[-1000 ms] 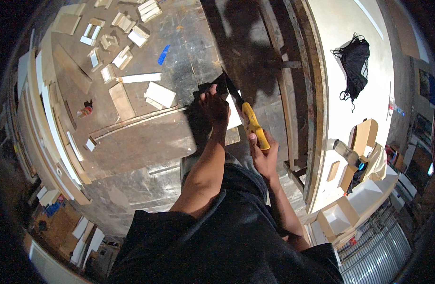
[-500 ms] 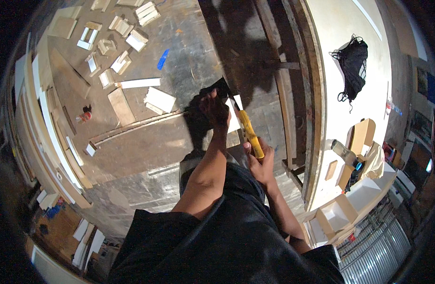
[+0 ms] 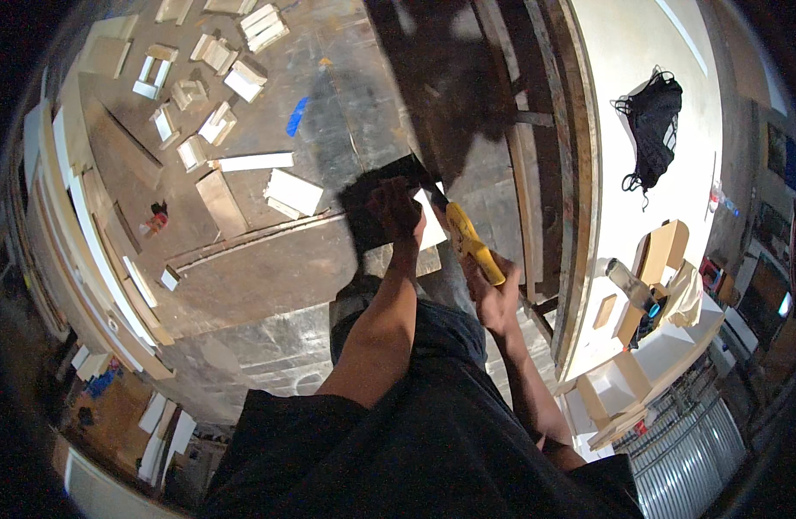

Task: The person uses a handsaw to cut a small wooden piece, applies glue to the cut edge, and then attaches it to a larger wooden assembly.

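My right hand [image 3: 495, 298] is closed around the yellow handle of a hand tool [image 3: 472, 242] with dark markings. The tool's front end points up and left and looks thin and dark; I cannot tell its exact kind. Left of it, my left hand [image 3: 398, 212] is lowered with its fingers curled, deep in a black shadow. What those fingers grip is hidden. Between the hand and the tool shows a white board [image 3: 433, 227], with a bare wood piece [image 3: 427, 260] just below it.
Several small white-and-wood assemblies [image 3: 218, 124] lie at the far left, near a blue strip [image 3: 296, 117]. A long wooden strip [image 3: 255, 239] crosses the work surface. On the pale table at right are black cloth [image 3: 657, 130], a clear bottle [image 3: 627, 284] and cardboard [image 3: 666, 246].
The yellow-handled tool and my right hand have shifted right and slightly nearer to me. A bright patch at the tool's front end has turned dark. My left hand stays nearly in place.
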The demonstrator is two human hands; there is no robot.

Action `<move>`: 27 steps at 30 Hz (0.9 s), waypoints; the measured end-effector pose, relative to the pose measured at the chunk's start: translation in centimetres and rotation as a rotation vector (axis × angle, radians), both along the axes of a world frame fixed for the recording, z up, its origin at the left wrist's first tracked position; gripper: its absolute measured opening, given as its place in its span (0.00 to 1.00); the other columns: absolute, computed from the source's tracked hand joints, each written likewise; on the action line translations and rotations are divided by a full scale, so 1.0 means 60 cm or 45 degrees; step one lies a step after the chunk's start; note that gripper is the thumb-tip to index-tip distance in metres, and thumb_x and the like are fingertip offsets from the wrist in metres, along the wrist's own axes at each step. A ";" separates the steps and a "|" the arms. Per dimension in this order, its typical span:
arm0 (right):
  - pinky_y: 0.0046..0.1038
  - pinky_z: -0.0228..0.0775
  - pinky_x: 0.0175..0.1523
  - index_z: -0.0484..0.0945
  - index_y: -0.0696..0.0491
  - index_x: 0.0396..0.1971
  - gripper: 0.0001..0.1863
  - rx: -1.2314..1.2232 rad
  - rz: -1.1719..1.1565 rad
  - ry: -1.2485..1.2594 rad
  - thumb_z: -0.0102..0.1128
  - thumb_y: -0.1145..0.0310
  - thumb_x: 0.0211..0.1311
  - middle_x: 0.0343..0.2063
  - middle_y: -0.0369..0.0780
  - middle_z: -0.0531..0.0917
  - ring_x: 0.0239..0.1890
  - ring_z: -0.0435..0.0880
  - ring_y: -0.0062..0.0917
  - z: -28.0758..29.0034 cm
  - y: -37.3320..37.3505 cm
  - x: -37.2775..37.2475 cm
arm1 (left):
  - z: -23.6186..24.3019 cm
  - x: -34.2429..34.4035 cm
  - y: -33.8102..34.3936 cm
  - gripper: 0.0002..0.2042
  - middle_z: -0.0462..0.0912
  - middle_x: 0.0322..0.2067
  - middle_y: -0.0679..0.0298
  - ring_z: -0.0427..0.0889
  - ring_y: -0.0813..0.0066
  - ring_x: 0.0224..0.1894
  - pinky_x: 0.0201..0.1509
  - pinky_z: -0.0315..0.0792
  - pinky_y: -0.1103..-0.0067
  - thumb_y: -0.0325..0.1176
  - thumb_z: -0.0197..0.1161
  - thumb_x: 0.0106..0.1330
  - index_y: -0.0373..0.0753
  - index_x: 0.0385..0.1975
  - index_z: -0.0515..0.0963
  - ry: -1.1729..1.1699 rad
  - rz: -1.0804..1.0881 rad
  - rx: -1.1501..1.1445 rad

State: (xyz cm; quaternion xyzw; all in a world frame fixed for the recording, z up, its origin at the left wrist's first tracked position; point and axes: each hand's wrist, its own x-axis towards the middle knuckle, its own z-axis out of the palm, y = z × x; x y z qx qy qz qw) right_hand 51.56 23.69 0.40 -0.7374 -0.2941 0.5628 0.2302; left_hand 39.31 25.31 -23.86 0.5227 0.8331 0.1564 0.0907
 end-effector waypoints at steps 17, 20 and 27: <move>0.31 0.73 0.39 0.78 0.63 0.44 0.16 -0.133 0.218 0.080 0.65 0.66 0.66 0.32 0.44 0.83 0.34 0.81 0.23 0.005 -0.006 -0.001 | 0.038 -0.007 0.027 0.20 0.77 0.44 0.56 0.74 0.50 0.52 0.54 0.64 0.54 0.28 0.61 0.44 0.46 0.42 0.77 -0.042 0.024 -0.204; 0.34 0.75 0.48 0.75 0.65 0.49 0.21 -0.126 0.290 -0.050 0.66 0.65 0.65 0.41 0.48 0.84 0.43 0.84 0.31 0.004 -0.002 -0.016 | 0.030 0.002 0.032 0.22 0.77 0.44 0.54 0.74 0.48 0.52 0.54 0.64 0.52 0.30 0.62 0.44 0.45 0.46 0.76 -0.033 -0.064 -0.550; 0.36 0.75 0.43 0.80 0.64 0.36 0.10 -0.075 0.179 0.003 0.63 0.71 0.62 0.30 0.45 0.85 0.35 0.84 0.31 0.018 0.004 -0.009 | -0.030 0.001 -0.010 0.25 0.76 0.45 0.54 0.73 0.46 0.54 0.57 0.63 0.48 0.32 0.62 0.45 0.44 0.49 0.75 0.142 -0.031 -0.254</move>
